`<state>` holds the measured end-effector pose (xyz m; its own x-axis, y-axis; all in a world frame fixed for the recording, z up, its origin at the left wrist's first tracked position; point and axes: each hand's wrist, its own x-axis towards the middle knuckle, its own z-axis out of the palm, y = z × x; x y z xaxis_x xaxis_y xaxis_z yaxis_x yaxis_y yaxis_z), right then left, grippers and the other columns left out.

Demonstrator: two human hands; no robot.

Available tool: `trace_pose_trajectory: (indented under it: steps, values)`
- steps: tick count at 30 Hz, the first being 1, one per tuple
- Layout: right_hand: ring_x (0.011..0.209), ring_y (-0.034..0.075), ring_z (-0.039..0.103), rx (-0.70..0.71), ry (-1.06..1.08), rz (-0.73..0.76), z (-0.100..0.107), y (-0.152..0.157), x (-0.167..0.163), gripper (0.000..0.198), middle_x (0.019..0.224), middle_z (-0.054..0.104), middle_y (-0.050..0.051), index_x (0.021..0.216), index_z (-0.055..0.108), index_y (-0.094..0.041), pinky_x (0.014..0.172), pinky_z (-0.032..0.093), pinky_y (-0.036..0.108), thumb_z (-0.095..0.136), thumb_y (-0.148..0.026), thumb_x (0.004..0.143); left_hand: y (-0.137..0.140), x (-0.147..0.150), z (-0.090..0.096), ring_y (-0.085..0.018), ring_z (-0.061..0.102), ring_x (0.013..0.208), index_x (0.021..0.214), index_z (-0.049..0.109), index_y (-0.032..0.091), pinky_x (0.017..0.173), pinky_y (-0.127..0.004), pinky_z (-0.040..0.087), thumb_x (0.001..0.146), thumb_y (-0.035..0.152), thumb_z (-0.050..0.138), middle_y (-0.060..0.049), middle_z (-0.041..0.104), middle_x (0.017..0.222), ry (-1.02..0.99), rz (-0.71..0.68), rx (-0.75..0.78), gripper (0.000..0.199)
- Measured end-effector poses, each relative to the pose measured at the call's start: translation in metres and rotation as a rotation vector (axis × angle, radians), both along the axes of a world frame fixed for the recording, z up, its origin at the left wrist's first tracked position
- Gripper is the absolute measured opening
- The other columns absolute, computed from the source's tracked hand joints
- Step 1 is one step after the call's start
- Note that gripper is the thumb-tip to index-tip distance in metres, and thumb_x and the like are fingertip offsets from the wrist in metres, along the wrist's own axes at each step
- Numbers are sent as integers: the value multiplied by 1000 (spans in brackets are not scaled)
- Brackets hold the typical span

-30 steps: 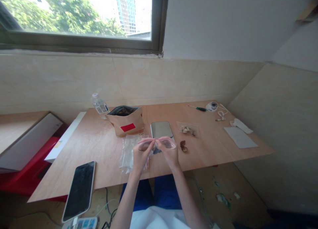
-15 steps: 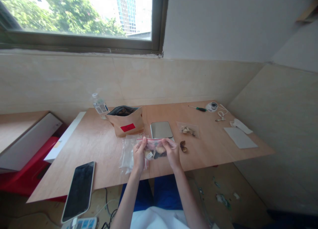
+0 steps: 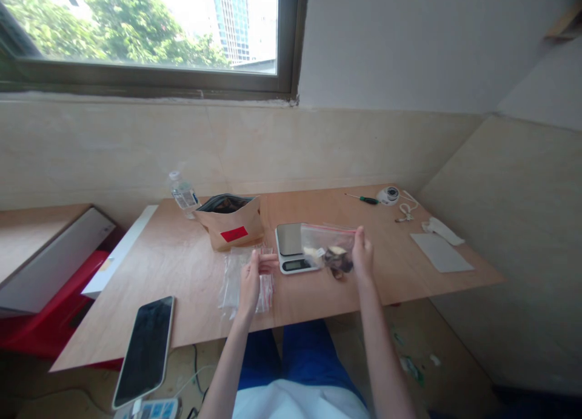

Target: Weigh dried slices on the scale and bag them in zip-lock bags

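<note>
"Since both hands show, what does each hold?"

"My right hand, one: gripping the right end of a clear zip-lock bag with dark and pale pieces. My left hand, one: fingers straight, clasping nothing, over flat zip-lock bags near the front edge of the desk."

"The filled bag's place?"

"Held above the desk, between front and back edges, overlapping in view the right side of my digital scale."

"Farther back?"

"One brown stand-up pouch, red-labelled, toward the back left corner; one screwdriver, green-handled, toward the back right corner."
</note>
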<state>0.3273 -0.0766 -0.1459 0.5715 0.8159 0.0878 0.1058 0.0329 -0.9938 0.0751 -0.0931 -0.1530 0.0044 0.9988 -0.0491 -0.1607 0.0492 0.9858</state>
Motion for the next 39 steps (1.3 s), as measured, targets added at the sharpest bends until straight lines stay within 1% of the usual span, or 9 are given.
trace_pose_trajectory:
  steps: [6, 8, 12, 18, 22, 24, 29, 34, 39]
  values:
    - [62, 23, 61, -156, -415, -221, -19, 47, 90, 70, 63, 66, 14, 71, 60, -12, 60, 47, 33, 30, -74, 77, -1, -5, -7, -16, 60, 61, 74, 72, 13, 58, -25, 44, 84, 57, 39, -10, 71, 73, 128, 2, 10, 56]
    - [85, 30, 62, -202, -494, -318, -32, 46, 92, 69, 90, 67, 23, 94, 60, -6, 75, 46, 41, 38, -69, 76, -3, -2, -9, -16, 59, 62, 75, 72, 13, 58, -25, 43, 85, 56, 40, -9, 71, 72, 162, -45, 18, 54]
    - [120, 38, 41, -152, -654, -600, -61, 22, 62, 73, 131, 42, 30, 130, 37, -2, 96, 30, 53, 45, -55, 80, -1, -2, -14, -16, 59, 64, 77, 73, 14, 59, -25, 41, 86, 54, 38, -8, 70, 71, 232, -97, 32, 53]
    - [129, 36, 31, -136, -808, -347, -97, 12, 27, 62, 139, 33, 24, 132, 37, -8, 99, 27, 53, 37, -48, 85, 5, -9, -16, -16, 59, 63, 78, 73, 14, 59, -26, 42, 87, 53, 37, -8, 70, 71, 270, -79, 51, 54]
    - [127, 37, 33, -295, -756, -296, -95, 37, 37, 62, 138, 35, 25, 131, 38, -9, 98, 28, 53, 36, -49, 84, 3, -12, -14, -16, 59, 62, 79, 72, 14, 60, -27, 44, 88, 53, 34, -8, 70, 71, 310, -69, 59, 55]
    - [127, 36, 33, -283, -780, -272, -90, 42, 40, 61, 138, 34, 24, 130, 39, -10, 98, 27, 52, 37, -50, 84, 1, -15, -13, -17, 60, 64, 78, 72, 14, 61, -28, 45, 88, 52, 34, -8, 70, 73, 338, -34, 71, 55]
    - [118, 33, 41, -122, -875, -220, -98, 7, 20, 45, 129, 43, 18, 116, 51, -17, 93, 32, 51, 41, -47, 84, 7, -30, 4, -18, 60, 82, 90, 66, 17, 72, -30, 46, 90, 45, 35, -7, 68, 92, 454, 249, 215, 42]
    - [102, 29, 49, -88, -874, 2, -121, -37, -2, 31, 107, 55, 15, 106, 57, -17, 87, 39, 49, 44, -33, 84, 38, -52, 58, -19, 53, 103, 107, 59, 18, 87, -32, 42, 89, 36, 44, -8, 59, 110, 644, 728, 498, 30]
    - [100, 24, 53, 73, -700, 47, -101, -19, -9, 29, 108, 57, 15, 107, 58, -15, 86, 44, 42, 43, -25, 84, 88, -70, 98, -22, 49, 110, 108, 57, 18, 99, -40, 35, 88, 31, 46, -9, 58, 110, 784, 902, 538, 26]
